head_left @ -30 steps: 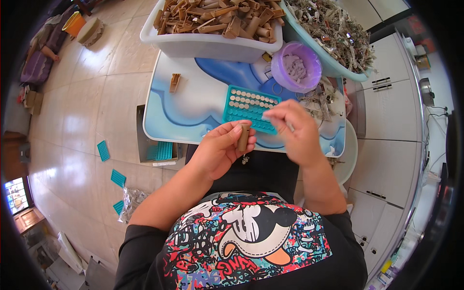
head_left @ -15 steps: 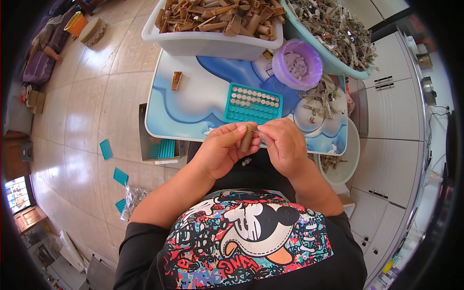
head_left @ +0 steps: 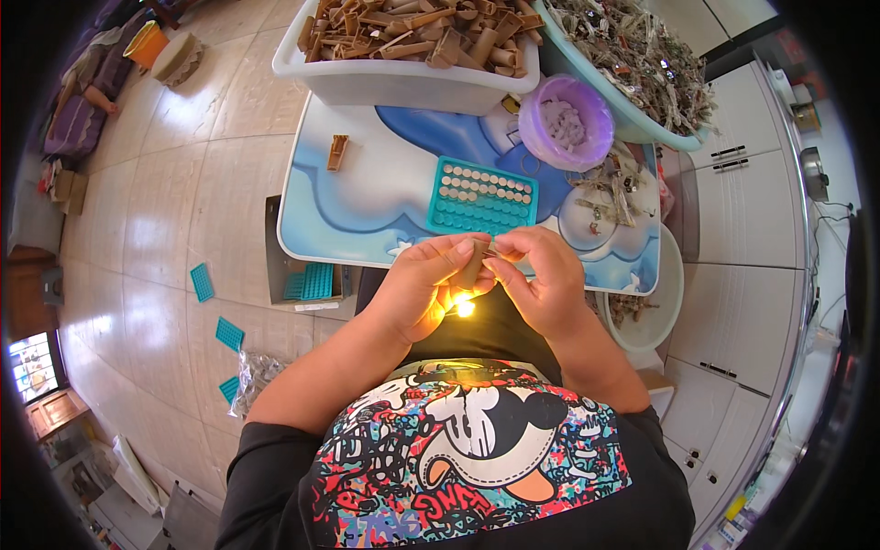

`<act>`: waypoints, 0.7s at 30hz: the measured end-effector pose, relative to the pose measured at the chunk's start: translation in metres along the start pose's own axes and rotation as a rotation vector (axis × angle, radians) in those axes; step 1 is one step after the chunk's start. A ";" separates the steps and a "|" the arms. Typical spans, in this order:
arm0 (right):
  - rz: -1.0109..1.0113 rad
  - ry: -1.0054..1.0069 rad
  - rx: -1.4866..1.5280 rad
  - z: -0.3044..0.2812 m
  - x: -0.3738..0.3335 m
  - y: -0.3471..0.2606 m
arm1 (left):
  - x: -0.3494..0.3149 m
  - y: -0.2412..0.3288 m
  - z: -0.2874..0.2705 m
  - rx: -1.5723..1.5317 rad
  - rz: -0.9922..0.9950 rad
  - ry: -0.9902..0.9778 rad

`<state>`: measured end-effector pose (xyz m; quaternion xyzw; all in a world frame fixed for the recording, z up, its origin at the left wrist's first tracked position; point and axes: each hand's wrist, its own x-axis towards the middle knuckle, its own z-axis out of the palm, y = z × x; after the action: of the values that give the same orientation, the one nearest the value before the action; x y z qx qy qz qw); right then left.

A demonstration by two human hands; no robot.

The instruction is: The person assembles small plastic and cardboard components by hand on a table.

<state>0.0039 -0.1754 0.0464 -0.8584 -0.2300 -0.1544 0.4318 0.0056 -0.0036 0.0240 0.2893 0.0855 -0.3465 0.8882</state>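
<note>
My left hand [head_left: 415, 282] is closed around a brown tube-shaped plastic piece [head_left: 472, 264], held upright in front of the table's near edge. Pinched at the upper end of this piece, a thin wire sits between the thumb and fingertips of my right hand [head_left: 543, 282]. A small bulb [head_left: 466, 309] glows bright yellow just below the brown piece and lights up my left fingers. Beyond my hands lies a teal tray [head_left: 483, 220], its far rows filled with round, pale button cells [head_left: 469, 174] and its near pockets without them.
A white bin [head_left: 403, 87] of brown plastic pieces stands at the back, beside a large basin [head_left: 632, 119] of wired parts. A purple bowl [head_left: 532, 137] holds small translucent pieces. One brown piece [head_left: 338, 152] lies on the blue patterned table [head_left: 321, 211]; a pale tub [head_left: 674, 293] stands right.
The small bulb beneath the brown piece has gone from dark to glowing yellow. My hands have hardly shifted, with the right fingers still at the piece's upper end.
</note>
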 end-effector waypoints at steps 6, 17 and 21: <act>-0.119 -0.013 -0.134 0.002 0.000 -0.002 | -0.002 0.000 0.003 -0.003 -0.027 0.105; -0.085 0.039 -0.090 0.001 -0.005 0.002 | -0.003 -0.001 0.006 0.035 0.007 0.101; -0.120 0.023 -0.109 0.001 -0.004 0.001 | -0.001 -0.004 0.003 0.047 0.003 0.102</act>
<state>0.0011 -0.1760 0.0437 -0.8635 -0.2672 -0.2020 0.3770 0.0014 -0.0071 0.0250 0.3276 0.1222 -0.3319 0.8761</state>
